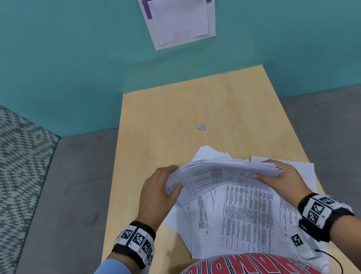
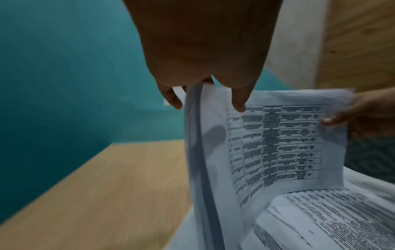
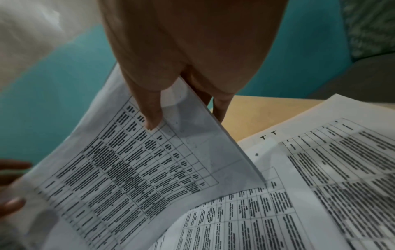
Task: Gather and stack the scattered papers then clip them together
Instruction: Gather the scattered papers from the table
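We hold a sheaf of papers (image 1: 222, 172) lifted over the counter (image 1: 193, 103), its long axis running left to right and its printed table facing us. Our left hand (image 1: 158, 189) pinches the left end, thumb on top, fingers curled behind; our right hand (image 1: 278, 177) pinches the right end likewise. More loose sheets (image 1: 245, 217) lie spread flat beneath, print too blurred to read. A binder clip (image 1: 201, 126) sits farther back, well apart. Our shirt (image 1: 224, 273) reads "NBA".
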The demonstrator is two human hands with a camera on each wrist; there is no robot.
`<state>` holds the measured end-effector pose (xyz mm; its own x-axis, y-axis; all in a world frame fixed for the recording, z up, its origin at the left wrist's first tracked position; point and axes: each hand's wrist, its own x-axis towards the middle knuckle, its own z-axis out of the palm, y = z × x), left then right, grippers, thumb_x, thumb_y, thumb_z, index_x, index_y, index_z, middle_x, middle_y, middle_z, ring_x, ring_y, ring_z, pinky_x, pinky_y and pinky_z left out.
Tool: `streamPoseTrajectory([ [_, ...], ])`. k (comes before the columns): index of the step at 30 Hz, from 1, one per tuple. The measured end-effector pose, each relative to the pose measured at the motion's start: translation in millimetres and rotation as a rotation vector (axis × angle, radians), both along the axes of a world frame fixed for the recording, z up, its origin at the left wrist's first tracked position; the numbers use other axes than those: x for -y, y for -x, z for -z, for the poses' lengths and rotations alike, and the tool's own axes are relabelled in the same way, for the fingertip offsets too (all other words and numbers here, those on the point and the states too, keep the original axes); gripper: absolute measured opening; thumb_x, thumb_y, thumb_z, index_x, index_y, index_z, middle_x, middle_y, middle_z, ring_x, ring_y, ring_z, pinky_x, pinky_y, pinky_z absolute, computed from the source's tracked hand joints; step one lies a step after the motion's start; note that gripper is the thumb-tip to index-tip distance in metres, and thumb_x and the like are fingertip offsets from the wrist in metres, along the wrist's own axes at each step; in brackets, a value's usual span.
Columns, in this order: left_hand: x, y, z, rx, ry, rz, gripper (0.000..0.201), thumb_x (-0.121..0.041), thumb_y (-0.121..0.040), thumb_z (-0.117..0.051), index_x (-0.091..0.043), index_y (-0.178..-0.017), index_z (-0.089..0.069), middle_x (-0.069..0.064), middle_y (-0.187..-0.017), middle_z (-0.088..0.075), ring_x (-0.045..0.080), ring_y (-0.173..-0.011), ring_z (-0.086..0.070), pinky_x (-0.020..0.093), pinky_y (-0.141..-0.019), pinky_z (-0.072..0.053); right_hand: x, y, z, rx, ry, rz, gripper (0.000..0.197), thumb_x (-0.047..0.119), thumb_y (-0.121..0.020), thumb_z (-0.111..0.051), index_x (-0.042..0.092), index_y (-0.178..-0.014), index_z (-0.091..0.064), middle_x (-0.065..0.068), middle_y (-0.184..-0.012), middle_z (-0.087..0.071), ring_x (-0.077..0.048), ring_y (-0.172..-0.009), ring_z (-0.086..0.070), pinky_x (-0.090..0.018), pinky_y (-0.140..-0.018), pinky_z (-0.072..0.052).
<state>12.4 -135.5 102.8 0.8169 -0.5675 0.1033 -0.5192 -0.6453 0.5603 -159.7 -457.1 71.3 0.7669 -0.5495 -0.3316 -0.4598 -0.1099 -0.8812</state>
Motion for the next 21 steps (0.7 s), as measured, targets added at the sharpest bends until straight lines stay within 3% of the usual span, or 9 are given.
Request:
streamPoseTrajectory([
  [2,16,-1,-11,0.052,-0.182,0.104,0.058,-0.047,-0.091,-0.076,-0.033,-0.143,-0.057,-0.012,-0.114,-0.075,0.016,-0.104,-0.072,0.04,-0.096,-0.055,-1,1,-7,-0.021,0.022,-0.032,0.012,0.021,-0.088,-0.082,0.027,-0.098,-0.078,0.005,-0.086,-0.079,-0.015,-0.074,-0.069,-0.016,-0.057,-0.046],
  [4,34,2,-19,0.016,-0.316,0.129,0.073,-0.052,-0.09,-0.074,-0.036,-0.155,-0.044,-0.012,-0.115,-0.075,0.018,-0.101,-0.072,0.038,-0.095,-0.053,-7,0,-21,-0.005,0.079,-0.092,0.012,0.019,-0.092,-0.078,0.031,-0.091,-0.078,0.017,-0.076,-0.076,0.003,-0.067,-0.065,-0.01,-0.056,-0.044],
  [6,50,7,-26,0.014,-0.392,0.136,0.068,-0.055,-0.092,-0.069,-0.038,-0.153,-0.044,-0.011,-0.122,-0.074,0.019,-0.105,-0.072,0.035,-0.088,-0.053,-13,-3,-42,0.093,0.134,-0.158,0.018,0.015,-0.093,-0.078,0.032,-0.089,-0.08,0.022,-0.083,-0.076,0.008,-0.075,-0.067,-0.009,-0.064,-0.046],
  [10,75,17,-42,-0.231,-0.271,0.117,0.047,-0.06,-0.085,-0.077,-0.047,-0.129,-0.067,-0.016,-0.114,-0.075,0.009,-0.105,-0.069,0.031,-0.088,-0.057,-18,-16,-92,0.315,0.305,-0.416,0.025,-0.002,-0.09,-0.077,0.019,-0.1,-0.085,0.009,-0.097,-0.08,-0.007,-0.096,-0.074,-0.016,-0.083,-0.053],
  [13,78,14,-48,-0.406,-0.142,0.125,0.022,-0.05,-0.086,-0.083,-0.031,-0.098,-0.079,-0.008,-0.077,-0.075,0.008,-0.066,-0.063,0.035,-0.065,-0.051,-12,-24,-116,0.348,0.269,-0.341,0.017,0.009,-0.089,-0.081,0.024,-0.097,-0.083,0.008,-0.094,-0.08,-0.004,-0.091,-0.073,-0.015,-0.084,-0.052],
  [15,68,7,-47,-0.403,-0.18,0.103,0.032,-0.043,-0.09,-0.082,-0.017,-0.074,-0.071,-0.004,-0.055,-0.056,0.014,-0.047,-0.045,0.032,-0.05,-0.035,0,-25,-117,0.354,0.282,-0.152,0.015,0.018,-0.088,-0.084,0.026,-0.099,-0.079,0.008,-0.095,-0.079,0.0,-0.085,-0.07,-0.009,-0.085,-0.05],
  [17,48,-4,-46,-0.451,-0.132,-0.009,0.036,-0.039,-0.09,-0.082,-0.016,-0.068,-0.065,-0.004,-0.054,-0.05,0.015,-0.047,-0.04,0.028,-0.05,-0.033,20,-19,-96,0.195,0.355,0.046,0.024,0.025,-0.089,-0.082,0.018,-0.11,-0.074,0.003,-0.103,-0.076,-0.005,-0.081,-0.067,-0.01,-0.081,-0.049],
  [19,20,-14,-41,-0.493,-0.035,-0.157,0.038,-0.039,-0.089,-0.082,-0.018,-0.067,-0.059,0.0,-0.057,-0.051,0.017,-0.05,-0.042,0.028,-0.05,-0.033,41,0,-51,-0.18,0.31,0.098,0.046,0.044,-0.089,-0.079,0.011,-0.119,-0.068,-0.008,-0.116,-0.073,-0.017,-0.093,-0.068,-0.025,-0.086,-0.051],
  [21,-9,-20,-38,-0.488,0.022,-0.308,0.041,-0.04,-0.089,-0.084,-0.016,-0.068,-0.057,0.003,-0.056,-0.049,0.016,-0.05,-0.043,0.029,-0.047,-0.032,42,22,-2,-0.563,0.168,-0.029,0.081,0.084,-0.069,-0.07,0.009,-0.099,-0.065,-0.011,-0.097,-0.07,-0.023,-0.082,-0.068,-0.035,-0.086,-0.054],
])
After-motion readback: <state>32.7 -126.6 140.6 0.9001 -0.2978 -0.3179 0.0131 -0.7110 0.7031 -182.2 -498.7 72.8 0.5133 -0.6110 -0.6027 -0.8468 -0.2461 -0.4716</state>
